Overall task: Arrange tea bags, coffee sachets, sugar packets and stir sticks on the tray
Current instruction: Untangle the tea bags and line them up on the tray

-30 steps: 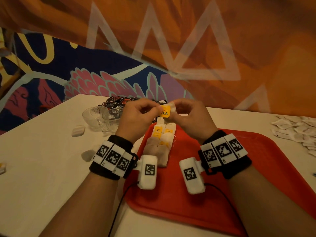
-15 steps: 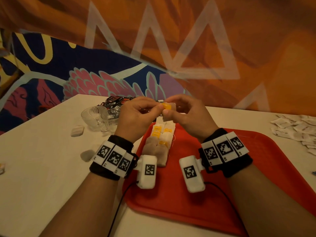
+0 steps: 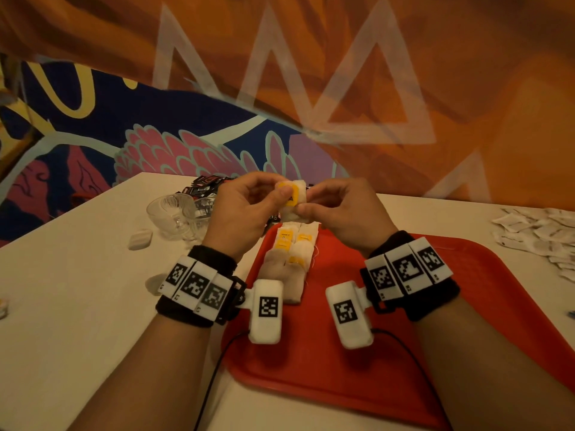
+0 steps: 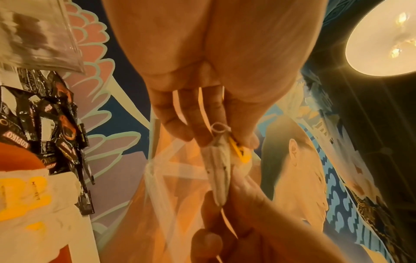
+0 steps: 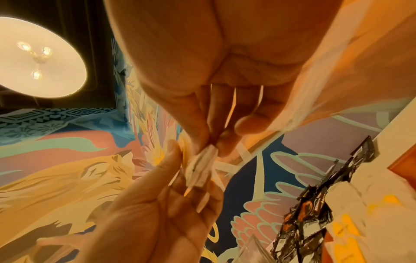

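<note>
Tea bag (image 3: 292,197) with yellow tag held in the air above far left corner of red tray (image 3: 389,353), pinched between left hand (image 3: 242,213) and right hand (image 3: 342,209). More tea bags (image 3: 292,253) lie in a row on tray below.

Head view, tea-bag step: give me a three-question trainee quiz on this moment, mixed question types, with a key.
1. True or false: the red tray already holds a row of tea bags.
2. Which hand pinches the held tea bag? A) left hand only B) right hand only C) both
3. Fill in: the white sugar packets lie on the table to the tray's ____.

Key: 1 true; 2 C; 3 right.
</note>
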Tool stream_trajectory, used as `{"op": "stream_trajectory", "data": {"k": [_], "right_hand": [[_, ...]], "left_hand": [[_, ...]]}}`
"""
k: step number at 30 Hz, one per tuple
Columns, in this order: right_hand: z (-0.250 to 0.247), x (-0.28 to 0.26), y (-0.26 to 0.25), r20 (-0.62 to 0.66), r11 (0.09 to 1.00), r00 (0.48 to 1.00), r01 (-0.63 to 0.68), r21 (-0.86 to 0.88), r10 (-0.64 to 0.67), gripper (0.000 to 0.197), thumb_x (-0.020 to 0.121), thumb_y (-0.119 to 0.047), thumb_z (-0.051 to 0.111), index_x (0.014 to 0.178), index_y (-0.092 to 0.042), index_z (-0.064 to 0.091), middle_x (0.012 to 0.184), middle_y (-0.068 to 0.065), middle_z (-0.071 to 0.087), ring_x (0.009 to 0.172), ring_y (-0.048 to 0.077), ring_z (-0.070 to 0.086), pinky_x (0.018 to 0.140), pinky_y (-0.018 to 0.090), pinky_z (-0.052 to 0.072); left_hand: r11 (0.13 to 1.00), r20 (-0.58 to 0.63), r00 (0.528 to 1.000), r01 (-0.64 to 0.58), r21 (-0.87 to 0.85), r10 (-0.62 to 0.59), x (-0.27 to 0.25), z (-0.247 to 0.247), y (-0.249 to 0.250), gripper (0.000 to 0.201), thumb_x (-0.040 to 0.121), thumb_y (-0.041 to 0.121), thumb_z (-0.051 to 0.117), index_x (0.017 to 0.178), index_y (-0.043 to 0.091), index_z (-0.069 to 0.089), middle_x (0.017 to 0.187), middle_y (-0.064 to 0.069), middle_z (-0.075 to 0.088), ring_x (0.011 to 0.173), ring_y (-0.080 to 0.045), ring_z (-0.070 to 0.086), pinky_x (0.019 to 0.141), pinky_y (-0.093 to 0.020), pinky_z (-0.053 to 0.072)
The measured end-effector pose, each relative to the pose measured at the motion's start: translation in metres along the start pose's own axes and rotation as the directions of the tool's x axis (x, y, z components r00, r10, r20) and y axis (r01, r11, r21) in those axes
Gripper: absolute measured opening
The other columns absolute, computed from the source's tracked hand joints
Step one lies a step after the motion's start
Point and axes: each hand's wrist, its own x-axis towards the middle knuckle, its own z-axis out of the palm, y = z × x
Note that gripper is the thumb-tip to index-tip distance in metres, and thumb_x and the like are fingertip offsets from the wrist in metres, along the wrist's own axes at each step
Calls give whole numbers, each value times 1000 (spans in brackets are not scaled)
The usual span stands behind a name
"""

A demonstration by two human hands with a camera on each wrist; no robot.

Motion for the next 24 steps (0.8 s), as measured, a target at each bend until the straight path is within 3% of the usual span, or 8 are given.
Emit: {"op": "stream_trajectory", "data": {"k": [4, 8, 12, 14, 17, 21, 24], "right_hand": [[1, -1, -1, -5, 1000, 1000, -26, 13, 26, 9, 80, -13, 79, 85, -16, 72, 81, 4, 75, 74, 17, 73, 67, 28, 55], [6, -11, -7, 152, 998, 987, -42, -52, 49, 14, 81, -23, 79, 84, -11, 73, 73, 2, 74, 69, 13, 72, 61, 26, 52], [9, -18, -9, 311, 962, 939, -60, -268, 145, 12, 80, -29, 79, 81, -19, 73, 69, -5, 73, 65, 2, 69, 63, 17, 50], [12, -20, -8, 293, 930, 945, -31, -366, 146, 9, 79, -29, 81, 76, -26, 72, 64, -13, 69, 61, -4, 65, 66, 17, 50], [14, -24, -6, 256, 883, 950, -40, -467, 178, 9, 79, -27, 80, 76, -27, 71, 67, -18, 64, 67, -3, 61, 68, 18, 48], [11, -26, -5, 253, 854, 929, -111, -509, 271, 8, 79, -29, 80, 81, -24, 74, 74, -12, 67, 72, 2, 63, 71, 21, 49], [11, -27, -2, 268, 836, 907, -144, -529, 326, 9, 79, -29, 80, 84, -22, 75, 78, -9, 71, 73, 4, 66, 76, 25, 54]], "left_hand": [[996, 64, 997, 42, 79, -48, 1, -5, 3, 7, 89, 16, 69, 93, 21, 71, 88, 2, 75, 85, -15, 72, 76, -30, 59], [973, 211, 960, 149, 175, -185, 2, -22, 15, 6, 87, 17, 69, 92, 18, 72, 89, -4, 75, 85, -23, 72, 76, -32, 60], [874, 338, 844, 271, 403, -417, -4, -44, 21, 8, 87, 14, 69, 95, 11, 71, 88, -4, 75, 79, -16, 72, 70, -26, 60], [809, 377, 770, 292, 510, -515, -11, -52, 15, 13, 86, 15, 71, 97, 6, 71, 89, -9, 75, 76, -17, 71, 69, -28, 61], [716, 393, 679, 284, 638, -620, -22, -58, 0, 18, 85, 19, 74, 96, 5, 71, 94, -15, 74, 80, -23, 69, 72, -32, 60], [671, 355, 640, 352, 653, -681, -29, -53, -14, 16, 83, 16, 77, 93, 4, 71, 89, -19, 73, 73, -19, 65, 65, -27, 57], [652, 328, 659, 329, 683, -676, -30, -46, -17, 14, 83, 15, 77, 88, 7, 68, 75, -9, 70, 59, -9, 64, 56, -22, 55]]}}
